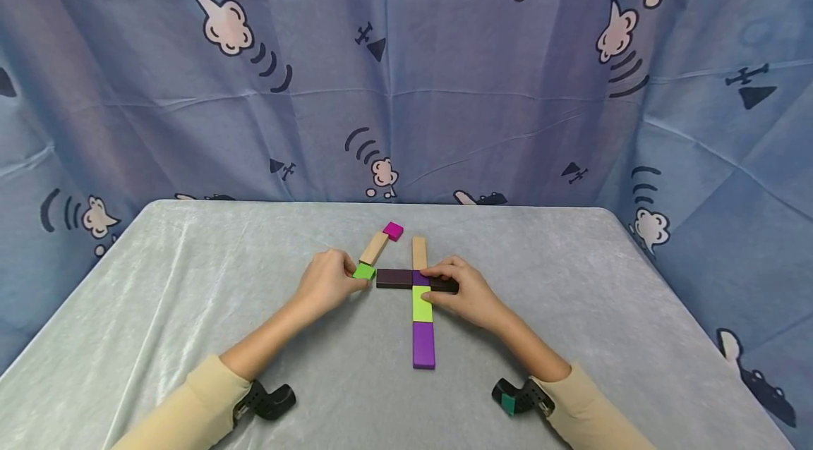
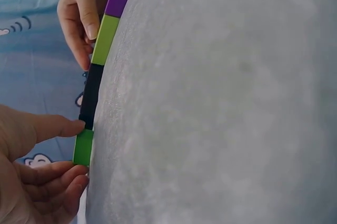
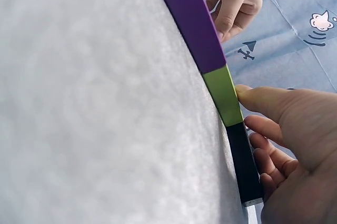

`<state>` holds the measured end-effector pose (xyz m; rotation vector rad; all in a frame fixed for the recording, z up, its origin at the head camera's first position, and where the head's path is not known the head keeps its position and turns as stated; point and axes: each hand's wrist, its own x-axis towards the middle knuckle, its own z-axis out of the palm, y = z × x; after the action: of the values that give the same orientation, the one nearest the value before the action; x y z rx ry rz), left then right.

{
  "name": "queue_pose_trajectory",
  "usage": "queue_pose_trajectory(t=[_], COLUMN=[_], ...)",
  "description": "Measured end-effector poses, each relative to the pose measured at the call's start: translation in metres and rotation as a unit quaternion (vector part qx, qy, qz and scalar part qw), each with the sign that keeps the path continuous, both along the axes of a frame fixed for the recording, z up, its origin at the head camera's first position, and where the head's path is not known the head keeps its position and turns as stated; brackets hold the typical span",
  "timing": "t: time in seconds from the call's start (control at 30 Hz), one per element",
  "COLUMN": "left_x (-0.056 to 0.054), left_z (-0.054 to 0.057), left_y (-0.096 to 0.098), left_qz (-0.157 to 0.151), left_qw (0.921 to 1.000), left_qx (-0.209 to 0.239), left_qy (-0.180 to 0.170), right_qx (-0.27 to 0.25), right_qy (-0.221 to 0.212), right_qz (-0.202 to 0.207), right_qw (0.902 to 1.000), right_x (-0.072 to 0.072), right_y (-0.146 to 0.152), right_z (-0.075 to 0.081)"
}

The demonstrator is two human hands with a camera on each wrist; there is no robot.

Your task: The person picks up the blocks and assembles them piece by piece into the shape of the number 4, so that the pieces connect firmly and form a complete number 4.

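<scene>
My left hand (image 1: 327, 284) pinches a small green block (image 1: 364, 271) between thumb and fingers, close to the left end of a dark brown block (image 1: 394, 278). My right hand (image 1: 466, 291) straddles a second dark brown block (image 1: 444, 286), partly hidden by the fingers. Its thumb touches a yellow-green block (image 1: 420, 309), and its index finger reaches a small purple block (image 1: 420, 278) at the centre of a cross-shaped layout. A longer purple block (image 1: 423, 345) forms the near end of the cross, and a wooden block (image 1: 419, 252) the far end.
Beyond the green block, another wooden block (image 1: 374, 248) leads diagonally to a small magenta block (image 1: 393, 230). Everything lies on a table with a pale cloth (image 1: 222, 259). A blue printed curtain (image 1: 419, 83) hangs behind the far edge.
</scene>
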<state>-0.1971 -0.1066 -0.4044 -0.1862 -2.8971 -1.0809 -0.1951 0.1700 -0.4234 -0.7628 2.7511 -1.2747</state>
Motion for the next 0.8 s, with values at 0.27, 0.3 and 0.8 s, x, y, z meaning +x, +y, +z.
queue_pose_trajectory(t=[0.27, 0.3, 0.8], left_x=[0.0004, 0.0005, 0.0017], left_z=[-0.0008, -0.0006, -0.0005], left_y=[0.0024, 0.0026, 0.0047], left_qz=[0.01, 0.011, 0.0], left_qw=[0.9999, 0.9999, 1.0], left_qx=[-0.005, -0.005, 0.001], left_qy=[-0.006, -0.006, -0.005], right_qx=[0.0, -0.001, 0.001], right_qy=[-0.002, -0.002, 0.001], right_qz=[0.0, -0.001, -0.002], right_qw=[1.0, 1.0, 1.0], right_x=[0.0003, 0.0004, 0.0008], right_y=[-0.0002, -0.0002, -0.0005], right_z=[0.0003, 0.0004, 0.0005])
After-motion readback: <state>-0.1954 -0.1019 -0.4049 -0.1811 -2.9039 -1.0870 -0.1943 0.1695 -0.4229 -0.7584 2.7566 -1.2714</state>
